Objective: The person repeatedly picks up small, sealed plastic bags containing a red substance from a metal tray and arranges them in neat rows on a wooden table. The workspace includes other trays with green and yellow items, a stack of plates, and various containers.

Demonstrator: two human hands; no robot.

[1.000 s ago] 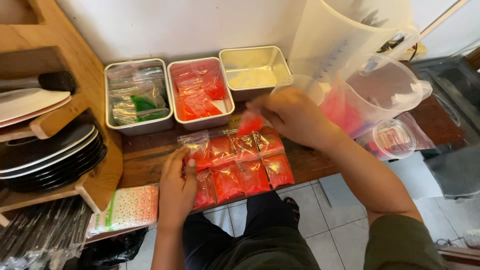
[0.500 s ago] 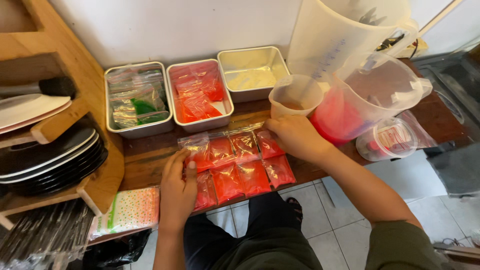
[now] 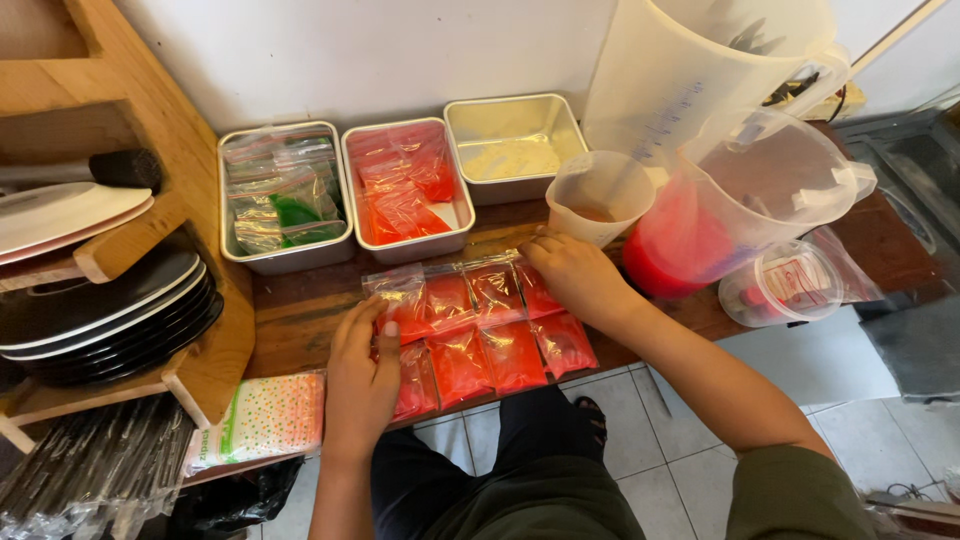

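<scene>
Here both hands, left hand (image 3: 362, 375) and right hand (image 3: 577, 275), press flat on red sachets (image 3: 478, 330).

Left hand (image 3: 362, 385) and right hand (image 3: 578, 277) flat on 2 rows of red sauce sachets (image 3: 478, 335); 3 metal trays (image 3: 515, 148) behind.

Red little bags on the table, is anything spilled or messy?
Nothing spilled. The small clear plastic bags of red sauce lie in two neat rows on the wooden counter, left hand and right hand resting on them.
</scene>
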